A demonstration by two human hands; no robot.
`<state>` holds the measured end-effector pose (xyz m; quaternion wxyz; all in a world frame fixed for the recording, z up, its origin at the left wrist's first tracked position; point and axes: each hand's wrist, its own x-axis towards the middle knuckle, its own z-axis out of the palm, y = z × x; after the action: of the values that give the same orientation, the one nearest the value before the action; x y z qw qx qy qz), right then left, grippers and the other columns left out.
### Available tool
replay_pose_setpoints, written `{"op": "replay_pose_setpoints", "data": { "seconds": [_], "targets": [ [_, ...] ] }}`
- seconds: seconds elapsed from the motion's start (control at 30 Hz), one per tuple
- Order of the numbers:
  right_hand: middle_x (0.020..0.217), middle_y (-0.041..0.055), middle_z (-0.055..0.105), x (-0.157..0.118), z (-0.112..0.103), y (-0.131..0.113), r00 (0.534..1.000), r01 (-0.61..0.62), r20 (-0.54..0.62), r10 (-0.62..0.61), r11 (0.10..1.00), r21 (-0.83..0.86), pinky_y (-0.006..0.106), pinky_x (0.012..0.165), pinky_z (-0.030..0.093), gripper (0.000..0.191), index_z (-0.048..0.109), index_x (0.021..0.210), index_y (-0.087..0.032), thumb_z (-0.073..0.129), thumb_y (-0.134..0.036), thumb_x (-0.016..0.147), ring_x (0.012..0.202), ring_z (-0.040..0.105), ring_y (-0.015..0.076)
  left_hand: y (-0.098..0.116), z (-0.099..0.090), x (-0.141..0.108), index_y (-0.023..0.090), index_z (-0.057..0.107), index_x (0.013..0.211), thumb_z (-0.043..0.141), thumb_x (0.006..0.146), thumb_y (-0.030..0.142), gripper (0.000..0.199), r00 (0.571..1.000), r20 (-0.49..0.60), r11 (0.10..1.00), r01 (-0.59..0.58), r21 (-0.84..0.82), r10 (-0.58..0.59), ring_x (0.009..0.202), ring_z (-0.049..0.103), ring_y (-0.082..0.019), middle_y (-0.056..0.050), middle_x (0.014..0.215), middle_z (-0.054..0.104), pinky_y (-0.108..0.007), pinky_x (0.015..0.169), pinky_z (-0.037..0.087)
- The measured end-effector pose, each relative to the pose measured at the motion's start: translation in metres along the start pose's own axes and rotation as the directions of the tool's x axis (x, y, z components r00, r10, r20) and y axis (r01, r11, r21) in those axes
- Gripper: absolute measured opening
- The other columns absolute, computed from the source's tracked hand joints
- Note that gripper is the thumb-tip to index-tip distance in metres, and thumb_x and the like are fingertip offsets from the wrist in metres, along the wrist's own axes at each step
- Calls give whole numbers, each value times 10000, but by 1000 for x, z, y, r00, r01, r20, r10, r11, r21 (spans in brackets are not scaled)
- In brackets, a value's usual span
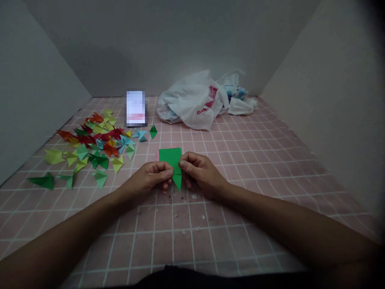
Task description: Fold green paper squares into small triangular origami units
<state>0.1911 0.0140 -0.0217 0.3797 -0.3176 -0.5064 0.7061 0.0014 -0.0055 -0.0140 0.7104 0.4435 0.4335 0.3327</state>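
Observation:
A piece of green folded paper (178, 182), its point turned down toward me, is pinched between my two hands. My left hand (158, 173) grips its left side with thumb and fingers. At the right edge, my right hand (198, 170) pinches it, thumb on top. Directly behind lies a flat green paper square (169, 157) with a thin pink edge showing at its left. Whether the square and the folded piece are joined, I cannot tell. To the left spreads a pile of colourful folded paper pieces (94, 138), and one small green folded piece (153, 131) sits apart.
A phone with a lit, blurred screen (135, 107) stands behind the pile. White plastic bags (192, 98) and a blue-patterned packet (236, 92) rest at the back. Small scraps (195, 196) dot the pink checked cloth (240, 224). Grey walls enclose three sides.

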Motion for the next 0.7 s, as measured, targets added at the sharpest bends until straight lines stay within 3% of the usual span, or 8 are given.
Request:
{"op": "replay_pose_setpoints", "data": {
  "seconds": [0.2, 0.47, 0.7],
  "targets": [
    [470, -85, 524, 0, 1, 3, 999, -37, 24, 37, 999, 7, 178, 351, 307, 383, 514, 749, -205, 665, -537, 863, 354, 430, 67, 0, -4, 3, 160, 591, 744, 782, 779, 380, 294, 999, 34, 999, 34, -17, -33, 513, 477, -78, 44, 618, 564, -201, 484, 423],
    [557, -56, 550, -3, 2, 2, 989, -43, 138, 55, 995, -85, 203, 410, 332, 383, 538, 748, -188, 667, -532, 856, 428, 456, 68, 0, -5, 2, 153, 601, 746, 781, 779, 386, 296, 999, 45, 999, 9, -53, -6, 517, 464, -73, 44, 612, 551, -197, 495, 411],
    [474, -70, 520, -2, 0, 2, 995, -55, 74, 60, 997, -62, 193, 377, 309, 439, 510, 706, -200, 606, -584, 896, 375, 430, 62, 1, -6, 1, 161, 593, 739, 749, 809, 396, 291, 996, 89, 1000, 12, 18, -14, 512, 485, -83, 33, 607, 571, -213, 506, 423]
  ]
}}
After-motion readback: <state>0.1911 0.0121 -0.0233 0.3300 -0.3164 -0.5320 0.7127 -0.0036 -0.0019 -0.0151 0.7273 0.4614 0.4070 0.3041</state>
